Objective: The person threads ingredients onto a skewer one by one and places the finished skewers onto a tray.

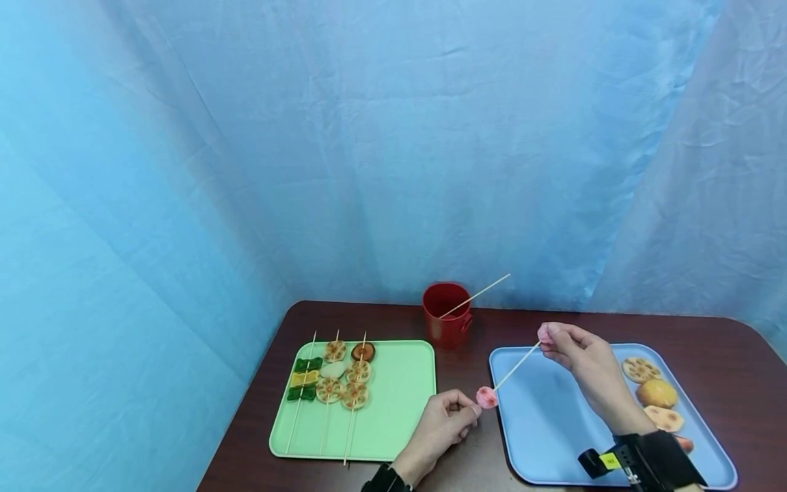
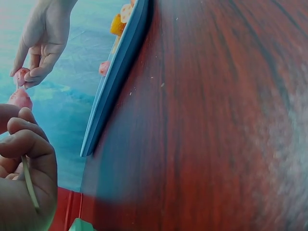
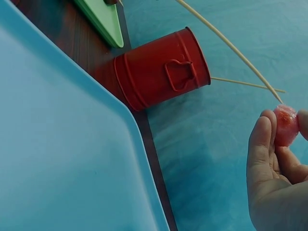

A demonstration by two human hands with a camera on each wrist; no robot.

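Observation:
My left hand (image 1: 438, 427) grips a thin wooden skewer (image 1: 518, 367), whose tail shows across the palm in the left wrist view. Just beyond the left fingertips, a round pink food piece (image 1: 486, 397) is threaded on the stick. At the skewer's far tip, my right hand (image 1: 593, 376) pinches a second pink food piece (image 3: 286, 125) between thumb and fingers. The skewer's tip meets that piece; how deep it goes is hidden. Both hands are raised, the left between the two trays and the right above the blue tray (image 1: 541, 451).
The green tray (image 1: 399, 396) at left holds three loaded skewers (image 1: 354, 395). A red bucket (image 1: 447, 331) with a bare skewer (image 1: 486, 290) leaning out stands behind, between the trays. Along the blue tray's right side lie a lotus root slice (image 1: 641, 370), a yellow piece (image 1: 657, 393) and others.

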